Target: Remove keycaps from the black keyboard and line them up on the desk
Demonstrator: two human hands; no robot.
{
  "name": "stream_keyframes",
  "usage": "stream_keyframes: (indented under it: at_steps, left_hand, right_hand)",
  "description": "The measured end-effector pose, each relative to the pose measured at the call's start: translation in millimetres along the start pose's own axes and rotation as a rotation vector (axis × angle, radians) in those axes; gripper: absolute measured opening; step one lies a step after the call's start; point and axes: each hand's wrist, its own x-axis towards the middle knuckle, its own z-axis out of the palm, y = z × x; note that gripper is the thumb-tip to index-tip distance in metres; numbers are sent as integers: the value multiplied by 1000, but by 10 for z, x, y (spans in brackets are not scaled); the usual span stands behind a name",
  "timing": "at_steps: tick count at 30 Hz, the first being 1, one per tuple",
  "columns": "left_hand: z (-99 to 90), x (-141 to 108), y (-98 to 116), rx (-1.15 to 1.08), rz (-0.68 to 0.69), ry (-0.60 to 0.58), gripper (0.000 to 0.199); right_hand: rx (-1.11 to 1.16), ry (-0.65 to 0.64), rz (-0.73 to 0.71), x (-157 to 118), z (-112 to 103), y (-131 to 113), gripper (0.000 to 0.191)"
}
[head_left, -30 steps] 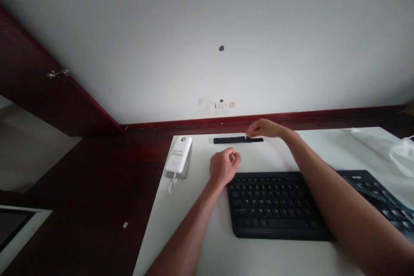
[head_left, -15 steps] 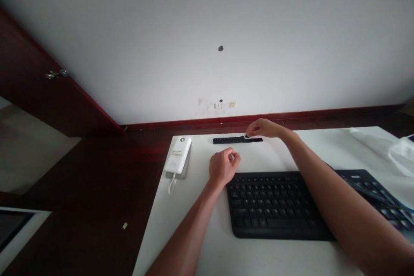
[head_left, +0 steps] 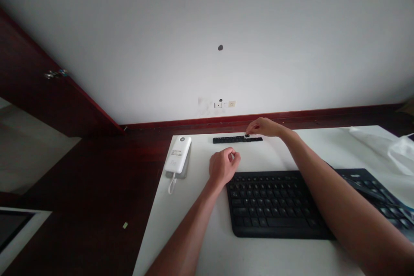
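Note:
My right hand (head_left: 263, 127) reaches over the keyboard to the table's far edge. Its fingertips are pinched together at a small black square piece (head_left: 247, 136), which touches or nearly touches the row behind the keyboard. That row of small black pieces (head_left: 228, 140) runs from left to right, two deep for part of its length. My left hand (head_left: 224, 164) rests on the white table beside the keyboard's upper left corner, fingers curled into a loose fist. Whatever it may hold is hidden. Under my right forearm lies the black keyboard (head_left: 271, 207).
At the table's left edge lies a white power bank (head_left: 177, 155) with a short cable loop (head_left: 171, 184). A crumpled white bag (head_left: 388, 148) sits at the right. Dark floor (head_left: 129, 181) surrounds the white table (head_left: 181, 220), and a wall with sockets (head_left: 232, 104) stands beyond.
The small black piece at my right fingertips appeared tilted with a pale edge before; now it lies flatter and shows more plainly. My left hand has stayed in place.

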Motion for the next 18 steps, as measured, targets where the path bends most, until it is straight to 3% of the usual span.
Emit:
stream_keyframes:
  at_steps: [18]
  left_hand:
    - [-16, 3, 17, 13, 0, -5, 29]
  right_hand:
    - [15, -30, 5, -7, 39, -33, 30]
